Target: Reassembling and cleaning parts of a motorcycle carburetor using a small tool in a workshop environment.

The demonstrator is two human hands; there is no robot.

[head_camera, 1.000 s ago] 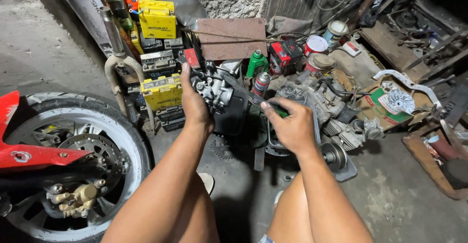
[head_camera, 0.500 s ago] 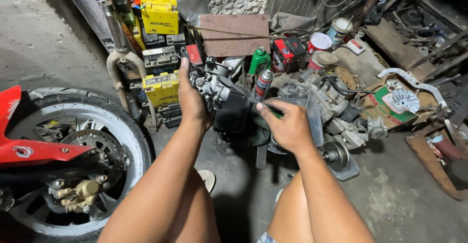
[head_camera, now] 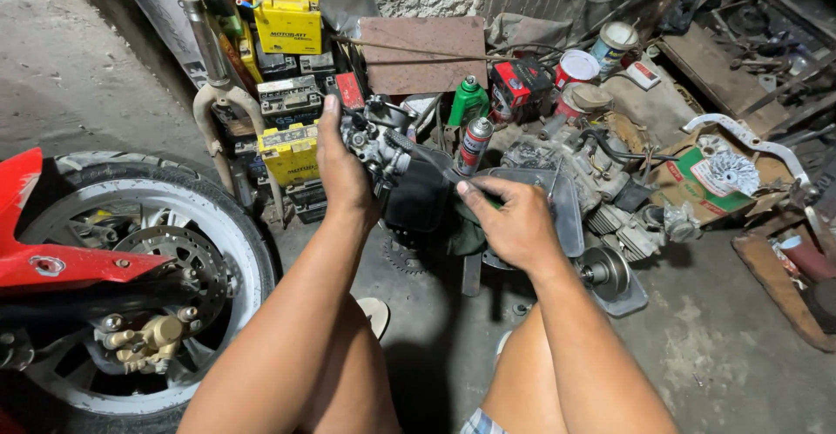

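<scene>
Now your left hand (head_camera: 341,168) is closed around a small metal carburetor (head_camera: 376,142), with the thumb pointing up along its left side. You hold it up in the air, in front of your knees and above the concrete floor (head_camera: 731,347). A black rubber part (head_camera: 418,195) hangs just under the carburetor, touching it, and goes down between your two hands.

Your right hand (head_camera: 514,221) is curled, and its fingertips pinch a dark green cloth (head_camera: 466,225) that presses against the black rubber part. How firmly it grips I cannot tell, because the back of the hand hides the fingers. Both hands are near each other, with only the rubber part between them.

Just behind your right hand stands a grey spray can (head_camera: 475,145) with a red band, and beside it a green plastic bottle (head_camera: 468,101). A dirty engine block (head_camera: 592,181) lies on the floor to the right of your hand, with a round pulley (head_camera: 605,270) at its near end. To the left a motorcycle front wheel (head_camera: 131,277) stands upright, with a brake disc, a gold caliper (head_camera: 144,343) and a red fender (head_camera: 52,260). Yellow battery boxes (head_camera: 287,18) are stacked against the wall behind the carburetor. A small sprocket (head_camera: 402,255) lies flat on the floor under your hands.
</scene>
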